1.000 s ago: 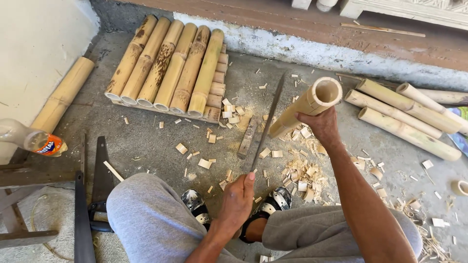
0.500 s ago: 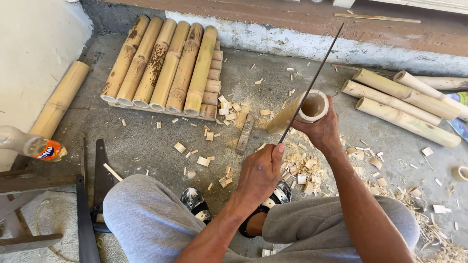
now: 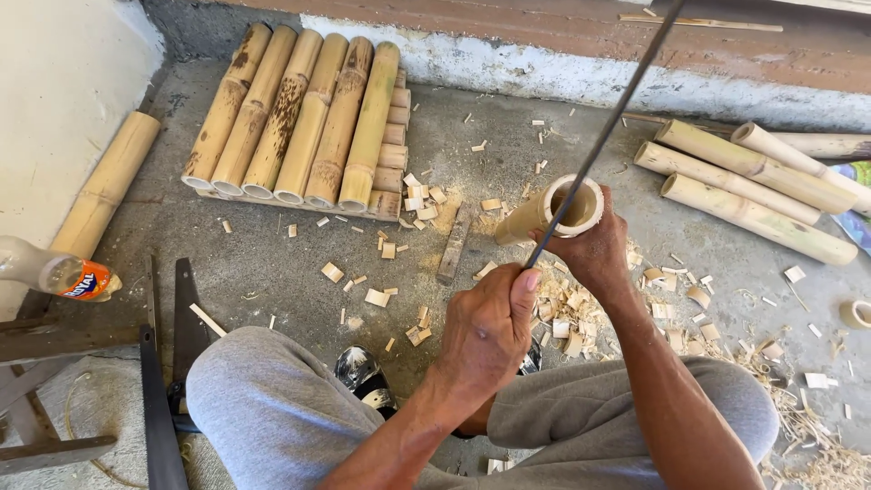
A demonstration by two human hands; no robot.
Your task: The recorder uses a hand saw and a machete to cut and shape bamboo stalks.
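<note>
My right hand [image 3: 597,252] grips a short pale bamboo tube [image 3: 531,216], tilted with its open end towards me. My left hand [image 3: 488,328] is closed around the handle of a long thin metal blade [image 3: 606,129]. The blade slants up and to the right, out of the top of the view. Its lower part crosses the tube's open end; whether it touches the rim is not clear. Both hands are above my knees in grey trousers [image 3: 272,417], over a heap of bamboo chips [image 3: 567,318].
A raft of bamboo poles [image 3: 299,118] lies at the back left, and a single pole [image 3: 104,186] lies by the wall. Loose poles [image 3: 753,195] lie at the right. A small wooden block [image 3: 452,245], a saw [image 3: 159,408], a plastic bottle [image 3: 54,272] and shavings cover the concrete floor.
My left hand has lifted the blade from pointing down at the floor to slanting steeply up to the right. The tube has turned so that its open end faces me more.
</note>
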